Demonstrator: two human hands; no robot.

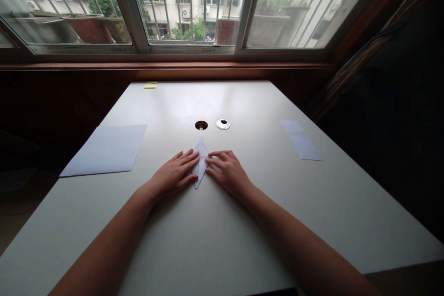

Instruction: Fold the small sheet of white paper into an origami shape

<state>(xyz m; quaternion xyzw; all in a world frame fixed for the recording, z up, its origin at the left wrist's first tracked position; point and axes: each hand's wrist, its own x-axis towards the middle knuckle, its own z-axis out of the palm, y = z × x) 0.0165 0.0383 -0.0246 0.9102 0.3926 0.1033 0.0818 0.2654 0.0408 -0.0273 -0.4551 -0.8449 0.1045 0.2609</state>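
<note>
White bench (pixel 222 240) with a round hole (pixel 201 125) in it, so everything's relative to that hole. Nearest are the two hands, both on its near side: left hand (pixel 178 169) is open, fingers laid flat across the left part of a narrow folded paper (pixel 202 165), and right hand (pixel 229 171) is open too, fingers loosely bent against the right edge. Neither's really nearer, both touch it. Paper sits just short of the hole, long axis pointing pretty much at it. Big white sheet (pixel 107 150) is well left of the hole, white strip (pixel 301 140) well right, silver ring (pixel 222 127) just right. Yellow note (pixel 150 85) is beyond, off left, then the barred window (pixel 187 14) way past it.
</note>
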